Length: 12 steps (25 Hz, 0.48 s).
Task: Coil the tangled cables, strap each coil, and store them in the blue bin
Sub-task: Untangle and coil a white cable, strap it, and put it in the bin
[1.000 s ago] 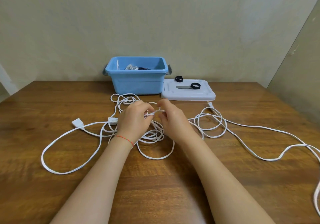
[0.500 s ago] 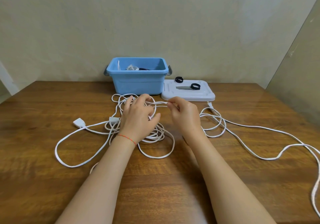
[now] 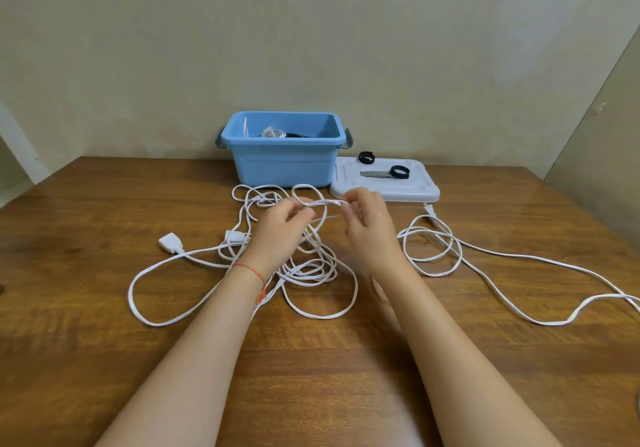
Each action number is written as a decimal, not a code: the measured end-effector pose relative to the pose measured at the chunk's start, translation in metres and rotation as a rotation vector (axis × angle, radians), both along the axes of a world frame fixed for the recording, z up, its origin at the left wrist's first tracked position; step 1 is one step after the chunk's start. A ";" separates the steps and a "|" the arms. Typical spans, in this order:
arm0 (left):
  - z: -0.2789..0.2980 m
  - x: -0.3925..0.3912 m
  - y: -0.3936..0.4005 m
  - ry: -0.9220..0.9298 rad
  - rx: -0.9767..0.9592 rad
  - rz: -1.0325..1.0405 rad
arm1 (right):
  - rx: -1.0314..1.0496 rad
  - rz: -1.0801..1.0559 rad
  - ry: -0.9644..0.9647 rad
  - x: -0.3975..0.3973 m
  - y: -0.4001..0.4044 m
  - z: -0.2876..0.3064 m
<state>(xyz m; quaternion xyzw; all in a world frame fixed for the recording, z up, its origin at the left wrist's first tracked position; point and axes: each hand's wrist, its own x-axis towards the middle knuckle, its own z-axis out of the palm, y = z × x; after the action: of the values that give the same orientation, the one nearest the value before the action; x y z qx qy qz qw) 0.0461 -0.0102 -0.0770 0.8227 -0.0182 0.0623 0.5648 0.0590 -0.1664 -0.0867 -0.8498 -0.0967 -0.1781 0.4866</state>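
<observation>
Nearest the camera, two bare forearms reach out over the wooden table (image 3: 104,360), and around them sprawls the white cable (image 3: 313,315), a flat, thin cord lying in loose loops. It looks light and floppy, with no spring to hold a shape by itself (expect it to slump the second it is let go), and the smooth jacket could slide through a slack pinch.

Up at the tangle, the left hand (image 3: 277,235) has its fingers curled around a raised strand, and the right hand (image 3: 369,228) pinches the same strand just beside it. Between them the short stretch runs taut and roughly level, left to right, lifted clear of the heap below. My read: the best hold is right there on the cord itself, close to the knot, feeding it out by short lengths instead of yanking.

To the left, the white socket end (image 3: 170,241) lies flat, pointing left and slightly away. To the right, a long run snakes off toward the table edge, and the plug (image 3: 429,210) points away towards the white lid (image 3: 420,192).

Further back, two black straps (image 3: 399,172) wait on that lid. The blue bin (image 3: 282,164) stands open against the wall, with coiled cables already inside.
</observation>
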 end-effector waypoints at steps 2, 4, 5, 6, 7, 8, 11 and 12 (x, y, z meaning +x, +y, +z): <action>-0.001 -0.002 0.001 -0.002 -0.042 -0.059 | 0.126 0.000 0.023 -0.002 0.001 0.003; 0.000 -0.003 0.005 -0.044 -0.068 -0.093 | 0.270 0.045 0.114 -0.007 0.001 0.007; 0.000 -0.004 0.005 -0.051 -0.082 -0.098 | 0.303 0.068 0.165 -0.010 0.001 0.010; 0.000 -0.005 0.005 -0.045 -0.091 -0.103 | 0.299 0.083 0.202 -0.011 0.001 0.010; 0.001 -0.005 0.004 -0.028 -0.094 -0.118 | 0.272 0.093 0.223 -0.011 0.002 0.009; 0.001 -0.005 0.003 -0.008 -0.078 -0.138 | 0.238 0.104 0.233 -0.010 0.004 0.008; 0.005 -0.006 0.000 0.058 0.022 -0.185 | 0.195 0.132 0.242 -0.010 0.009 0.007; 0.004 -0.004 0.001 0.041 0.063 -0.159 | 0.169 0.128 0.235 -0.010 0.009 0.007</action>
<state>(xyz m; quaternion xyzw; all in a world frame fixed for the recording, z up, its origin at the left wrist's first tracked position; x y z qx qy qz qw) 0.0417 -0.0094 -0.0727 0.8370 -0.0740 -0.0001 0.5421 0.0486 -0.1571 -0.0796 -0.8130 -0.0777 -0.0536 0.5745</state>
